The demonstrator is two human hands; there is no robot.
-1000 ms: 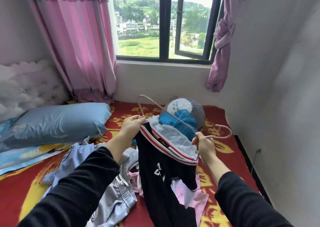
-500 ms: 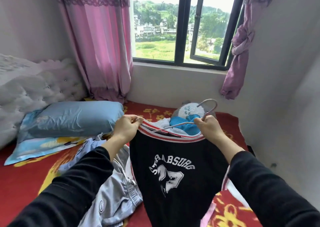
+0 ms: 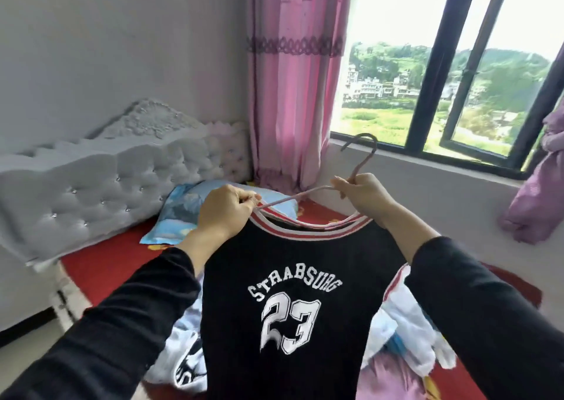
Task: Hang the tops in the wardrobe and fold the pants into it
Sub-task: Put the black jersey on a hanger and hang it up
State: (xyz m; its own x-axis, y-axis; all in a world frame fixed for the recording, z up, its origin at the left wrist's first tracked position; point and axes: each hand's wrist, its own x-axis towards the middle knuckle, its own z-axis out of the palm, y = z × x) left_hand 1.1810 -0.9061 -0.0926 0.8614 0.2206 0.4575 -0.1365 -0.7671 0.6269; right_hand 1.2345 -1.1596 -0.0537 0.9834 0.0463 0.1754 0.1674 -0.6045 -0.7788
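A black jersey top (image 3: 293, 302) with a red-and-white striped neckline and the number 23 hangs upright in front of me. My left hand (image 3: 224, 210) pinches its left shoulder together with one arm of a pink hanger (image 3: 360, 161). My right hand (image 3: 364, 193) grips the hanger just below its hook, at the jersey's right shoulder. The hanger's lower part sits inside the neckline, hidden. A pile of other clothes (image 3: 406, 338), white, grey and pink, lies on the bed behind the jersey.
The bed has a red patterned cover (image 3: 103, 265) and a grey tufted headboard (image 3: 122, 183) at the left. A blue pillow (image 3: 186, 213) lies near the pink curtain (image 3: 290, 94). A dark-framed window (image 3: 451, 94) fills the right. No wardrobe is in view.
I have lifted the jersey and hanger higher, and the view has turned left. The hanger's hook now points up above my right hand, and the jersey's front hangs flat.
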